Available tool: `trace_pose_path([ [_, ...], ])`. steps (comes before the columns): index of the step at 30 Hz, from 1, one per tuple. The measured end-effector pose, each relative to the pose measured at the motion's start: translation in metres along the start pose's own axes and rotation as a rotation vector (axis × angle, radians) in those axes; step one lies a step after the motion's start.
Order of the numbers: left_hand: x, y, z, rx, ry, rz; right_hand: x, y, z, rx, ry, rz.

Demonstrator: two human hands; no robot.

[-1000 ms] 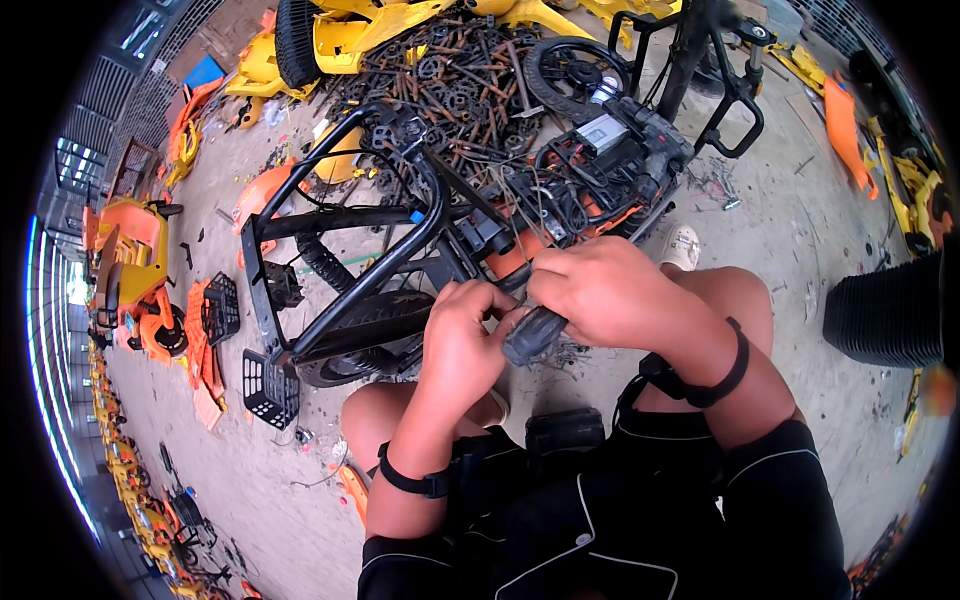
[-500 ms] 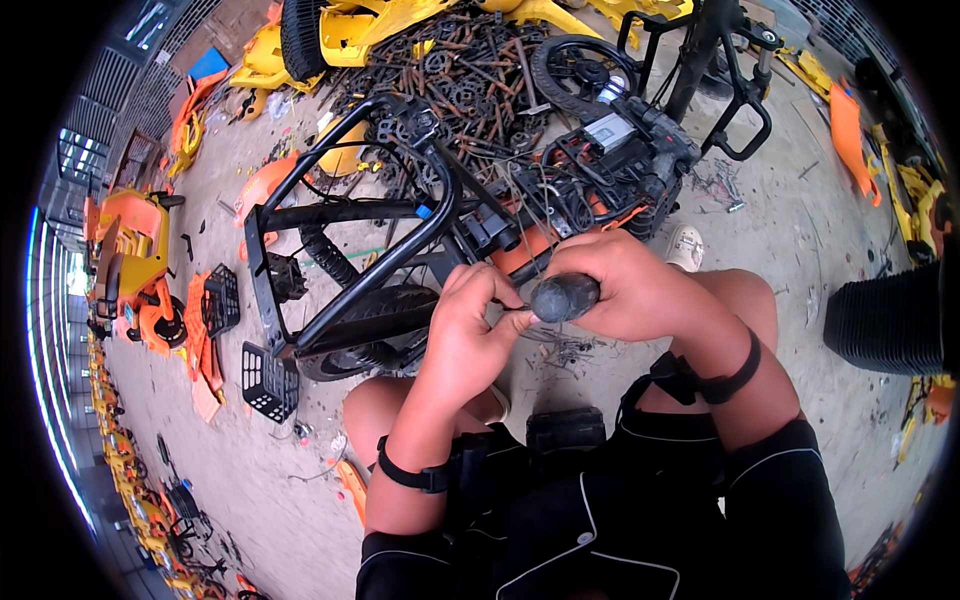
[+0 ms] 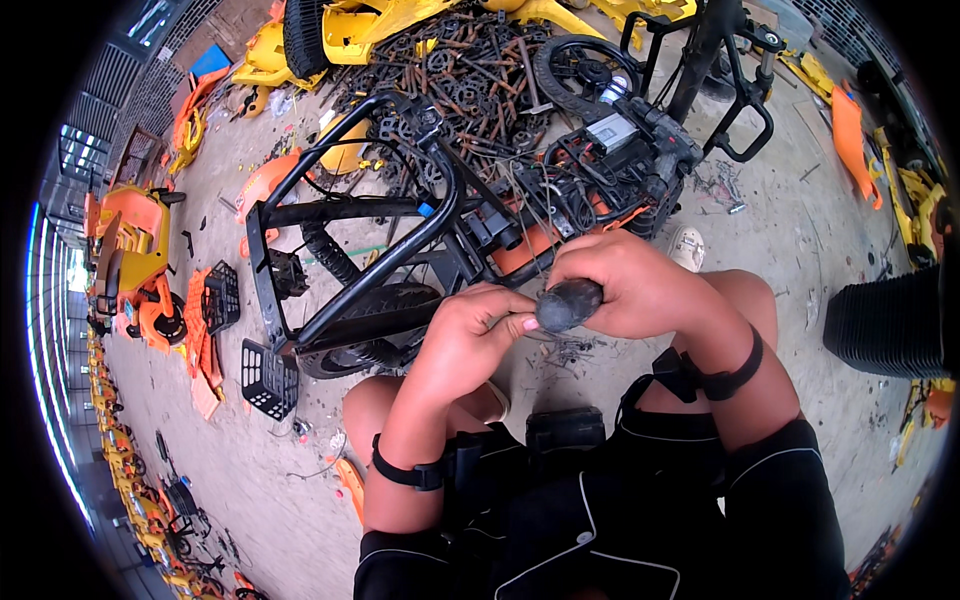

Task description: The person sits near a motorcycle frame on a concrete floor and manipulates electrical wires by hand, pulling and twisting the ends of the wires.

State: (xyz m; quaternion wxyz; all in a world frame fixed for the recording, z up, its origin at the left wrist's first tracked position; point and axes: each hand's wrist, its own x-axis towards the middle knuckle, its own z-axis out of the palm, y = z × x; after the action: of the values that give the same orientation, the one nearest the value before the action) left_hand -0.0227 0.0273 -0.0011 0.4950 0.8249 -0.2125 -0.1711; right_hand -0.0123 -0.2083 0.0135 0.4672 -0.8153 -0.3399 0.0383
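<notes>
My right hand (image 3: pixel 630 285) is closed around a dark rounded tool handle (image 3: pixel 567 303), whose end sticks out toward my left hand. My left hand (image 3: pixel 470 335) is curled right beside that handle end, its thumb touching it; what the fingers pinch is hidden. Both hands hover just in front of a black bicycle frame (image 3: pixel 350 215) lying on its side, close to its orange-and-black wired part (image 3: pixel 530 240). The frame's tyre (image 3: pixel 370 310) lies just left of my left hand.
A heap of rusty metal parts (image 3: pixel 450 70) lies beyond the frame, with yellow shells (image 3: pixel 340 30) behind it. Orange plastic parts (image 3: pixel 130 270) and black baskets (image 3: pixel 265 375) sit on the concrete floor at left. A black ribbed object (image 3: pixel 890 320) stands at right.
My right hand has risen slightly and turned, bringing the dark handle end into plain view. My left hand has stayed against it.
</notes>
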Motion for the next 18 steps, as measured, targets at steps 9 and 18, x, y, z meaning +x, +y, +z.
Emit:
trace_pose_path([
  [9, 0.005, 0.001, 0.01, 0.258, 0.227, 0.141, -0.001, -0.006, 0.007, -0.237, 0.021, 0.057],
  [18, 0.008, -0.012, 0.014, -0.212, 0.196, -0.178, -0.001, -0.005, 0.014, -0.241, 0.144, 0.048],
])
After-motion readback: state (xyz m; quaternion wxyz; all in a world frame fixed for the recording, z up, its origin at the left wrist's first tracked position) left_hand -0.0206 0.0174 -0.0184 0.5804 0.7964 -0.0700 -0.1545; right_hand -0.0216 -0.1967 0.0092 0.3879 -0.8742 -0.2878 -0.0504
